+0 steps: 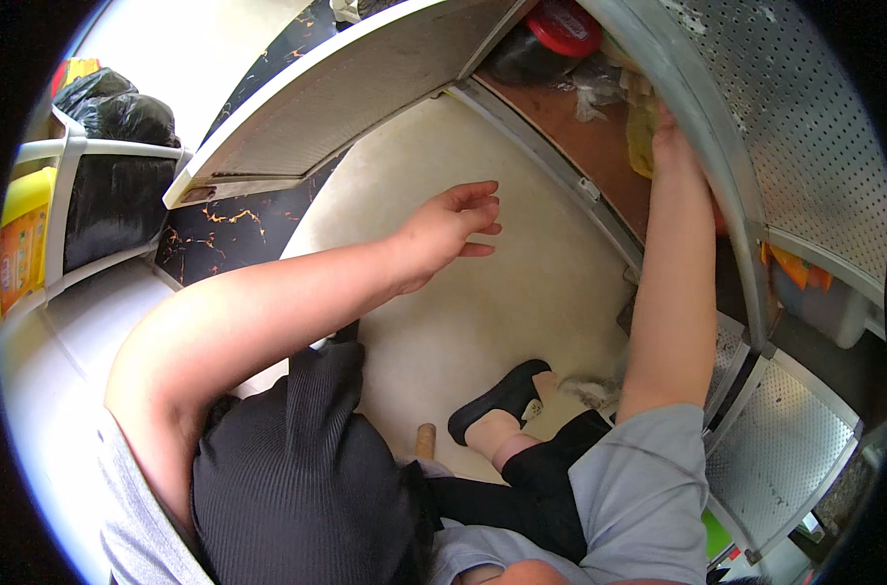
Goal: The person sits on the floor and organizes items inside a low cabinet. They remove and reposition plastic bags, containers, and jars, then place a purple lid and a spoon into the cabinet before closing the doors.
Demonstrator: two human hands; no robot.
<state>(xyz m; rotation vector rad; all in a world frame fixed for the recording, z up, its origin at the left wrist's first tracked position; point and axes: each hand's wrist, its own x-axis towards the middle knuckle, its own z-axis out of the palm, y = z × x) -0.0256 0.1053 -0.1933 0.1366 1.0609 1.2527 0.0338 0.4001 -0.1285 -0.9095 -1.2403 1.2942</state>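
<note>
My left hand (454, 223) hovers over the pale floor (443, 322), fingers loosely apart with nothing in them. My right arm reaches into a metal cabinet (747, 190). Only part of my right hand (666, 135) shows there; the cabinet's frame and shadow hide its fingers. Right beside it is a yellow, see-through plastic bag (641, 142), and whether I grip it I cannot tell. Crumpled clear plastic (593, 91) lies to its left on the brown cabinet floor (553, 128). Farther back stands a dark jar with a red lid (566, 28).
A cabinet door (341, 95) stands open on the left. Beyond it, a white rack (71, 139) holds a yellow jug (27, 234) and a black bag (114, 110). Another perforated metal door (787, 439) hangs open at lower right. A short wooden leg (426, 441) stands near my shoe (498, 402).
</note>
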